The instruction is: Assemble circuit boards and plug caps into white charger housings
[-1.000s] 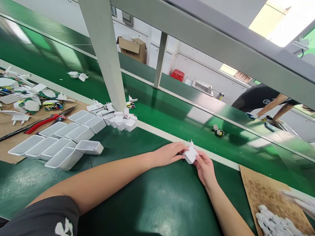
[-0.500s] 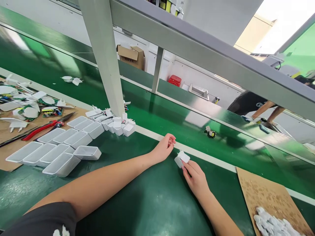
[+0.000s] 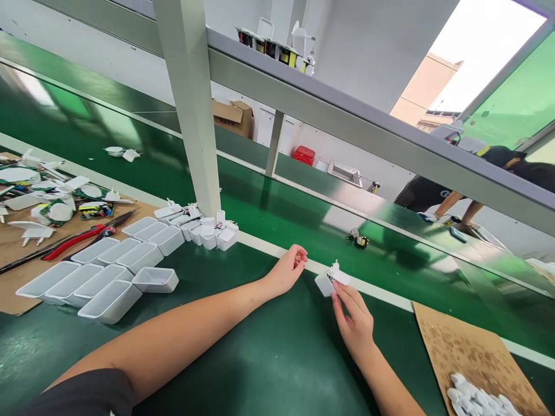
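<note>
My right hand (image 3: 355, 320) pinches a white plug-in charger (image 3: 324, 284) between thumb and fingers, above the green work surface near its pale edge strip. The charger's plug cap (image 3: 340, 276) sits tilted off the case, pins up, and a bit of the inside shows in the gap. My left hand (image 3: 286, 270) hovers just left of it, not touching it. Its fingers are loosely curled, thumb apart, and nothing shows in them. Further left, a cluster of white cases with plug caps (image 3: 212, 231) stands against the post.
Empty white cases (image 3: 110, 297) stand in rows at left. Red-handled pliers (image 3: 80, 240) lie by loose plug parts and circuit boards (image 3: 56, 211). A board piece (image 3: 359, 238) rests on the green belt. Cardboard (image 3: 463, 341) bears white pieces (image 3: 477, 398). A person (image 3: 459, 202) works opposite.
My right hand has shifted slightly right with the charger, and the plug cap is now tipped further from the case, pins showing. My left hand stays nearly in place. The view has tilted up a little.
</note>
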Demonstrator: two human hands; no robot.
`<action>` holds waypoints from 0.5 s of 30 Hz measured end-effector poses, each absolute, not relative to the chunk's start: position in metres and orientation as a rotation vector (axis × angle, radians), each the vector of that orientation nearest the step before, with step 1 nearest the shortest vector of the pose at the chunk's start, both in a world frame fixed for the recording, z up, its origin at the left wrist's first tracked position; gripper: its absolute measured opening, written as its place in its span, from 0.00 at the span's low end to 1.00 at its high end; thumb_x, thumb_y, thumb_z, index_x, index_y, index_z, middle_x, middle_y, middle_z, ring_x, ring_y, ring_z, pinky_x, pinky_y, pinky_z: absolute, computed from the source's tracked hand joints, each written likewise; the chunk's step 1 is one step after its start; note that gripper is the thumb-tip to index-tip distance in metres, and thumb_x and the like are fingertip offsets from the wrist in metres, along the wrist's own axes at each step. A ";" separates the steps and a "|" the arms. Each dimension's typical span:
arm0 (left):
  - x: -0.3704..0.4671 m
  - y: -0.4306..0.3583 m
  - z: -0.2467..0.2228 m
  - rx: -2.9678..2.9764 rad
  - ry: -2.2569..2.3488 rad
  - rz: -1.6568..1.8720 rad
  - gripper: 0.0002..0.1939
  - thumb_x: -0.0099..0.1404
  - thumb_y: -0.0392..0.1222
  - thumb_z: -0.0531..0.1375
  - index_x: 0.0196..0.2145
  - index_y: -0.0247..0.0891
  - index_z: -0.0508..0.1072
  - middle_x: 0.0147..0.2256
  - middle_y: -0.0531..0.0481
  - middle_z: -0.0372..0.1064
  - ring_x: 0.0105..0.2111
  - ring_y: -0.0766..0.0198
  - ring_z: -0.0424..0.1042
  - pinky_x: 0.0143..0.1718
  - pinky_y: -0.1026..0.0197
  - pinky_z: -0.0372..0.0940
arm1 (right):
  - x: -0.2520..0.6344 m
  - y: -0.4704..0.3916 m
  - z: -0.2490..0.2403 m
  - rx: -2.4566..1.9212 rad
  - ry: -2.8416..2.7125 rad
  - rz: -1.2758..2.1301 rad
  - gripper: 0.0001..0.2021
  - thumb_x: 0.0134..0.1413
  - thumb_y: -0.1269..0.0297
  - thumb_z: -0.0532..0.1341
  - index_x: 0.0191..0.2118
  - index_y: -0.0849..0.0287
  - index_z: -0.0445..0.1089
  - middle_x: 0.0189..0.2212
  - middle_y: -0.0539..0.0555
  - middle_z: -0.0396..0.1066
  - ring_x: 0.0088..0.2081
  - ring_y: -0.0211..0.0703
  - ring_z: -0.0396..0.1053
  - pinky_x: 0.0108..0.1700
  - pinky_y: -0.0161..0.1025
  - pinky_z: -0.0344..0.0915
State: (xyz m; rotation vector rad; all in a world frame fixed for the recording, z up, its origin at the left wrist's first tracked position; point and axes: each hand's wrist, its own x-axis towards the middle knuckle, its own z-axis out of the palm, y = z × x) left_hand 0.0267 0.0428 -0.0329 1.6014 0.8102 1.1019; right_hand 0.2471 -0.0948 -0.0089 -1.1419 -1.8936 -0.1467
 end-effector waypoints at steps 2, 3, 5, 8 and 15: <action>0.027 0.043 -0.033 1.598 0.813 1.099 0.09 0.72 0.38 0.59 0.49 0.41 0.68 0.43 0.47 0.73 0.41 0.60 0.73 0.47 0.54 0.71 | 0.246 -0.093 -0.011 -1.155 -1.970 -0.126 0.27 0.69 0.75 0.63 0.70 0.48 0.70 0.58 0.60 0.79 0.54 0.53 0.82 0.56 0.50 0.83; 0.027 0.043 -0.033 1.596 0.816 1.098 0.09 0.72 0.38 0.58 0.50 0.41 0.68 0.44 0.48 0.73 0.41 0.60 0.73 0.47 0.54 0.71 | 0.245 -0.092 -0.013 -1.160 -2.023 -0.108 0.27 0.70 0.75 0.63 0.70 0.48 0.69 0.59 0.60 0.79 0.55 0.53 0.82 0.56 0.49 0.83; 0.027 0.043 -0.033 1.592 0.824 1.094 0.09 0.73 0.38 0.57 0.50 0.41 0.67 0.44 0.48 0.73 0.41 0.60 0.73 0.48 0.53 0.71 | 0.244 -0.089 -0.018 -1.163 -2.099 -0.086 0.27 0.71 0.74 0.62 0.71 0.48 0.68 0.59 0.59 0.79 0.56 0.52 0.81 0.57 0.49 0.82; 0.027 0.043 -0.032 1.587 0.834 1.081 0.08 0.73 0.39 0.56 0.49 0.41 0.67 0.44 0.47 0.72 0.41 0.60 0.73 0.49 0.52 0.71 | 0.242 -0.087 -0.025 -1.165 -2.097 -0.111 0.27 0.71 0.73 0.63 0.71 0.48 0.68 0.59 0.58 0.79 0.56 0.51 0.81 0.59 0.50 0.82; 0.029 0.044 -0.033 1.585 0.821 1.078 0.09 0.74 0.41 0.57 0.50 0.41 0.68 0.44 0.48 0.73 0.41 0.59 0.73 0.48 0.53 0.71 | 0.241 -0.085 -0.028 -1.151 -2.051 -0.079 0.24 0.70 0.74 0.62 0.68 0.49 0.71 0.60 0.60 0.79 0.58 0.52 0.80 0.60 0.51 0.81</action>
